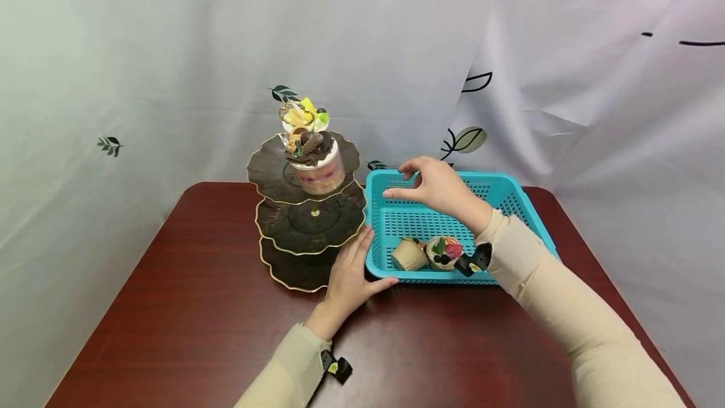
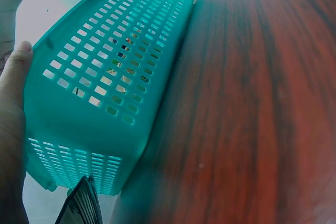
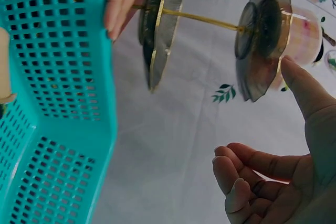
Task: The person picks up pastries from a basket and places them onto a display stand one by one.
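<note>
Right grip (image 1: 433, 184): wide and holding nothing, thumb well apart from the curled fingers, palm turned toward the stand. It hangs above the basket (image 1: 408, 222), presumably raised so as to clear the walls, and is apart from everything on either side. Left grip (image 1: 348, 279): also without a grasp, its fingers extended along the basket's side and its thumb along the near edge; the spread around the corner suggests a steadying touch. Whether the fingers also touch the stand cannot be told.

Below the right grip, near the basket's near wall, lie a plain cup (image 1: 409, 257), tipped on its side, and beside it a fruit cup (image 1: 443, 254), topped with red and green pieces. The walls would keep both from rolling away.

Left of the right grip, and just beyond the left one, rises the three-tiered stand (image 1: 272, 175). Its top tier carries a chocolate cup (image 1: 320, 175), upright, with a yellow-topped cup (image 1: 306, 119) behind it; the broad plate appears to give both a level seat. Stand and basket share the counter (image 1: 215, 326), close together, probably for a short reach. Behind hangs a leaf-printed curtain (image 1: 170, 49).
</note>
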{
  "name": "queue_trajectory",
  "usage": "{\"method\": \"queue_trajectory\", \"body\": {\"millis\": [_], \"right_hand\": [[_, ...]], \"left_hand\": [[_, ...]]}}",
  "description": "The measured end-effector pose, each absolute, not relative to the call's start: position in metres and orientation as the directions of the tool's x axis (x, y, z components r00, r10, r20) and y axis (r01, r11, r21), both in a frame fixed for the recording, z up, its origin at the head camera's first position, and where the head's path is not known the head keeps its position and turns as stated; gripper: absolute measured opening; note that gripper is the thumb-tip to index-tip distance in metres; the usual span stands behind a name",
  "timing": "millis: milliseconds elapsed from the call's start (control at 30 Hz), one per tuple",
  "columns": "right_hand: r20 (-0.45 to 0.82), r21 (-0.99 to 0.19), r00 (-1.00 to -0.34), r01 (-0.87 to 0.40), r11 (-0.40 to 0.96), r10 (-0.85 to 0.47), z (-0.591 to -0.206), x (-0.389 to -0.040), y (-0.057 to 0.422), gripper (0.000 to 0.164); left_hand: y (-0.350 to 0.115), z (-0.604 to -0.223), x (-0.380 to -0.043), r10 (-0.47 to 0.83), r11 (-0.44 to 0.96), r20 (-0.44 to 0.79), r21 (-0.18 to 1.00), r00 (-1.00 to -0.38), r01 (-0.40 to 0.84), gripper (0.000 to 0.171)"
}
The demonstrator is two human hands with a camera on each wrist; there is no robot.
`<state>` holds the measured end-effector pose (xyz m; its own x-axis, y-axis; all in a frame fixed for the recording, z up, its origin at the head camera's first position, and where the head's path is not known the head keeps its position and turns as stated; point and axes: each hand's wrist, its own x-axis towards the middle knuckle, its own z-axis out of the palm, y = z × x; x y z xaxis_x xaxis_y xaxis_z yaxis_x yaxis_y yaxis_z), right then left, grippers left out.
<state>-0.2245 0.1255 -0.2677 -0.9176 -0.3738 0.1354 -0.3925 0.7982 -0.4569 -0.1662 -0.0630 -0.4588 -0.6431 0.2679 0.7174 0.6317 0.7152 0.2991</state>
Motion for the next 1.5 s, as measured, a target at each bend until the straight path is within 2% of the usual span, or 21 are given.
{"method": "queue_trajectory", "body": {"millis": [400,600,933,1300,1500], "right_hand": [[0.141,-0.471,-0.91,-0.409,0.782,-0.391,-0.29,-0.231,0.136,0.067],[0.135,-0.472,-0.92,-0.387,0.792,-0.369,-0.296,-0.232,0.143,0.065],[0.075,-0.464,-0.939,-0.33,0.822,-0.334,-0.31,-0.228,0.165,0.071],[0.045,-0.415,-0.918,-0.377,0.828,-0.395,-0.333,-0.218,0.193,0.059],[0.047,-0.39,-0.909,-0.399,0.83,-0.415,-0.345,-0.214,0.204,0.059]], "left_hand": [[-0.074,-0.458,-0.167,0.251,0.718,0.725,0.305,-0.641,0.626,0.097],[-0.074,-0.457,-0.168,0.248,0.708,0.735,0.307,-0.631,0.636,0.098],[-0.068,-0.459,-0.169,0.253,0.706,0.723,0.316,-0.642,0.634,0.099],[-0.063,-0.461,-0.17,0.256,0.696,0.726,0.32,-0.638,0.643,0.101],[-0.062,-0.462,-0.171,0.264,0.683,0.726,0.324,-0.635,0.655,0.1]]}}
